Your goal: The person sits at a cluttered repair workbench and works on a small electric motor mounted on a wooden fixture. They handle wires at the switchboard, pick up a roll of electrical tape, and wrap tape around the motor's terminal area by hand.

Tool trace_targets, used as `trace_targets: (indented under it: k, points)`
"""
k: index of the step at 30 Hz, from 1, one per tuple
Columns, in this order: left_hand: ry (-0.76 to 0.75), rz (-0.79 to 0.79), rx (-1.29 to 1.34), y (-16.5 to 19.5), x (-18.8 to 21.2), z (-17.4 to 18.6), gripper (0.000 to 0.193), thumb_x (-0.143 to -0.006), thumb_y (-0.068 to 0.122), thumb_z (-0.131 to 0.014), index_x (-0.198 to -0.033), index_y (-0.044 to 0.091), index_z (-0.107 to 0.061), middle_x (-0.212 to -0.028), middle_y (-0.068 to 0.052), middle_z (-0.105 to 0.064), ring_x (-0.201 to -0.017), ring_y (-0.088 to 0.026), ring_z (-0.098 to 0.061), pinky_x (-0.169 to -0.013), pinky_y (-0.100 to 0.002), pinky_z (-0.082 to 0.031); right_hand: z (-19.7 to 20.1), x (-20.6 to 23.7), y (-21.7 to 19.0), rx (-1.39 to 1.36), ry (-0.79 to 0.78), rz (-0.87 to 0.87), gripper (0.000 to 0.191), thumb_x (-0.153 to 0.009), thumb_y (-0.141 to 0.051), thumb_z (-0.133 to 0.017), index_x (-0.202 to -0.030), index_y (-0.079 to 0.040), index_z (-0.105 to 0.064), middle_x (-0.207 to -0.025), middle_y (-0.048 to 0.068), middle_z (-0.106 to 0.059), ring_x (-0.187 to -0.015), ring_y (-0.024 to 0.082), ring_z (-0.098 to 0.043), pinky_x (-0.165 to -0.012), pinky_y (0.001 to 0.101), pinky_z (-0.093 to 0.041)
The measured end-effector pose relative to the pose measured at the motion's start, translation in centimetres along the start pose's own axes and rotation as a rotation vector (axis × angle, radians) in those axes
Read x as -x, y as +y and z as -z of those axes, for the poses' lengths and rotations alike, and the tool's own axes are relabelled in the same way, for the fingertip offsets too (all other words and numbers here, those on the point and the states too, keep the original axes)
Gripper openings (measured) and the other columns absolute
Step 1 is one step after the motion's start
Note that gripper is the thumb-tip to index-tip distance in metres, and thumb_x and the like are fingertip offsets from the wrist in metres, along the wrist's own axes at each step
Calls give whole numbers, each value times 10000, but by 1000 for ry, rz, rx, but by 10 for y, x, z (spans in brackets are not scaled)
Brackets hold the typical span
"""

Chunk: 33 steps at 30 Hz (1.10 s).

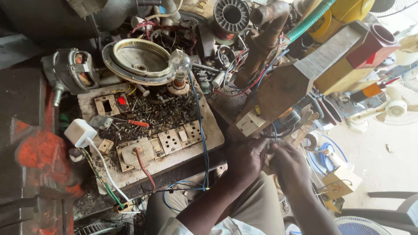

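My left hand (247,160) and my right hand (288,162) meet close together just below a white socket box (249,123) fixed to a wooden block (285,89). Both hands pinch thin wires (274,130) that hang from that box; the fingertips are hidden between the hands. A blue wire (201,126) runs from a clear light bulb (179,61) down to my lap.
A white switchboard (174,139) strewn with screws and nuts lies left of my hands, with a white charger (80,132) plugged at its edge. A motor (69,72), a round metal cover (139,61), a copper coil (230,16), a green hose (307,21) and fans (394,106) crowd the area.
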<state>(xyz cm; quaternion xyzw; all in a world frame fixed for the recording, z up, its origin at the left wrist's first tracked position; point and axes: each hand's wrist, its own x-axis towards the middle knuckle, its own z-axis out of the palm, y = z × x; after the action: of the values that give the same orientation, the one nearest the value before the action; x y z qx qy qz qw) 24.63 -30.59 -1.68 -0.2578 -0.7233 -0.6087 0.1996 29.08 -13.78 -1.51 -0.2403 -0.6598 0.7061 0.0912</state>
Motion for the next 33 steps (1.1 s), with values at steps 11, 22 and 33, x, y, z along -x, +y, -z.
trace_targets:
  k: [11, 22, 33]
  points:
    - [42, -29, -154, -3, 2, -16, 167, -885, 86, -736, -1051, 81, -720, -736, -86, -661, -685, -265, -665, -631, -410, -527, 4, 29, -28, 939, 195, 1053, 207, -946, -12, -751, -1139, -57, -691, -1050, 94, -761, -994, 214, -750, -890, 323, -569]
    - [45, -1, -5, 2, 2, -19, 147, -895, 32, -679, -1035, 73, -697, -807, -103, -684, -732, -296, -700, -655, -405, -549, 2, 4, -12, 1115, 100, 1169, 195, -897, -39, -770, -1083, -57, -714, -1092, 118, -731, -914, 287, -717, -771, 379, -559]
    - [37, 28, -83, -7, 13, -20, 231, -951, 65, -665, -1176, 100, -707, -870, -107, -695, -739, -263, -705, -685, -390, -564, 5, -19, 5, 980, 80, 879, 118, -992, -185, -766, -1017, -73, -738, -791, 86, -680, -708, 244, -668, -683, 352, -515]
